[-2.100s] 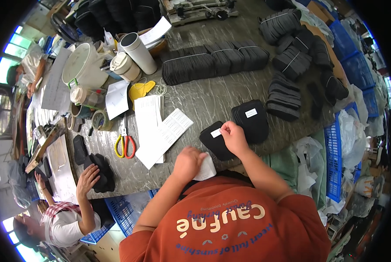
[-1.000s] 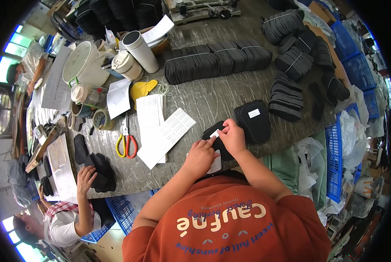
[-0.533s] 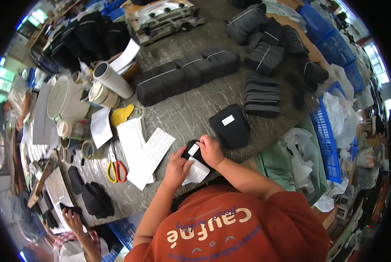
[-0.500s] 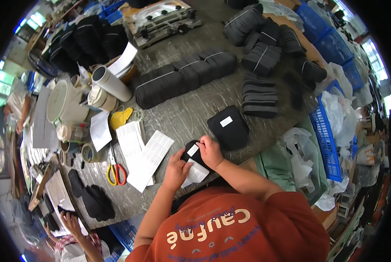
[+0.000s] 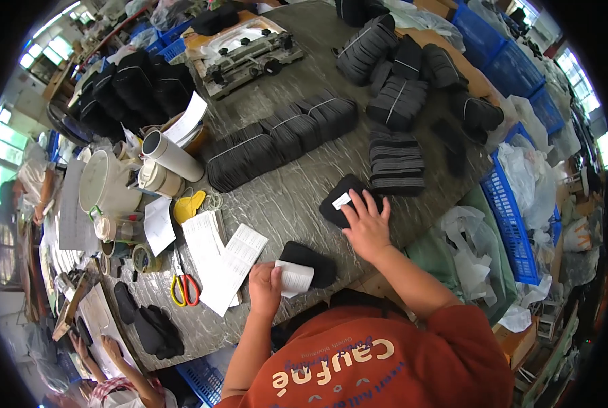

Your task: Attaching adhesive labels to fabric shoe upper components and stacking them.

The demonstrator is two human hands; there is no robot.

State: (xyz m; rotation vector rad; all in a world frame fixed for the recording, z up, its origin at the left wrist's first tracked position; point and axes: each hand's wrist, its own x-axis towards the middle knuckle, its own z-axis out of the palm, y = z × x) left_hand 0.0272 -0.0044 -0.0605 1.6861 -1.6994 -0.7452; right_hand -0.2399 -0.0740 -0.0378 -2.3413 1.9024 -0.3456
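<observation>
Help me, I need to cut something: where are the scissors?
In the head view, the scissors lie on the table at the person's left, just left of the overlapping printed sheets; the left hand is right of those sheets.

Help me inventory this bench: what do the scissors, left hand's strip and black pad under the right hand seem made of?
Scissors: silvery blades, probably metal; smooth red and yellow loops, likely plastic. Strip: thin, matte white, lightly curved, probably paper. Black pad: dull, soft-edged, perhaps fabric or foam; which, I can't tell.
</observation>
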